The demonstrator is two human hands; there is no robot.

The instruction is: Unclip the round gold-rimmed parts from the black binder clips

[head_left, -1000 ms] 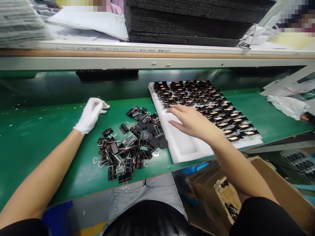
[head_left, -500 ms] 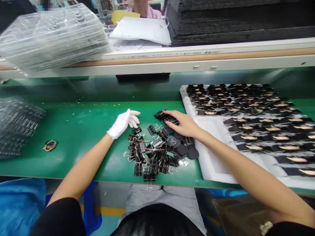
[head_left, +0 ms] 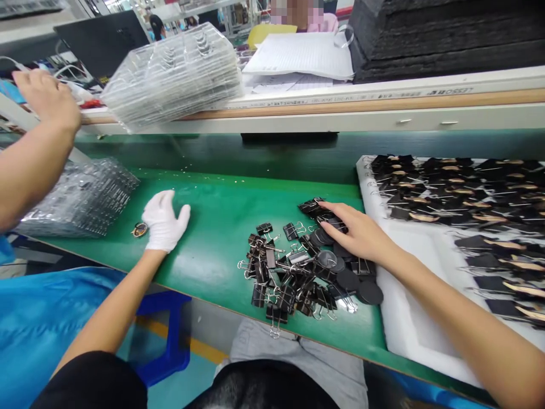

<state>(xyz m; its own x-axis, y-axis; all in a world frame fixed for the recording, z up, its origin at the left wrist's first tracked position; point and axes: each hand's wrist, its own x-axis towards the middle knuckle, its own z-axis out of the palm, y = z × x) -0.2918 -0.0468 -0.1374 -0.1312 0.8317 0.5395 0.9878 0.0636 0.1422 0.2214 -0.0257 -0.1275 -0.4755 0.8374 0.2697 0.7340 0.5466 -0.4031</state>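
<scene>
My left hand [head_left: 165, 221], in a white glove, is low over the green tabletop with its fingers stretched out and nothing in them. Just left of it lies a small round object with a gold-coloured rim [head_left: 139, 229]. My bare right hand [head_left: 360, 233] rests at the back of the pile, thumb and forefinger apart over some black binder clips [head_left: 313, 207]; its other fingers are partly hidden. In front of me spreads a loose heap of binder clips [head_left: 276, 272] with silver wire handles. Black round discs [head_left: 348, 280] lie at its right side, close to the foam tray.
A white foam tray [head_left: 404, 318] on the right holds rows of clipped black pieces. Clear plastic trays [head_left: 85, 196] are stacked at left, more [head_left: 179, 79] on the shelf [head_left: 298, 116]. A co-worker's arm [head_left: 42, 130] reaches in from the left.
My left hand has moved left from the binder clips to beside the small round object. My right hand stays at the pile. The view has swung left, and a co-worker's arm has come in.
</scene>
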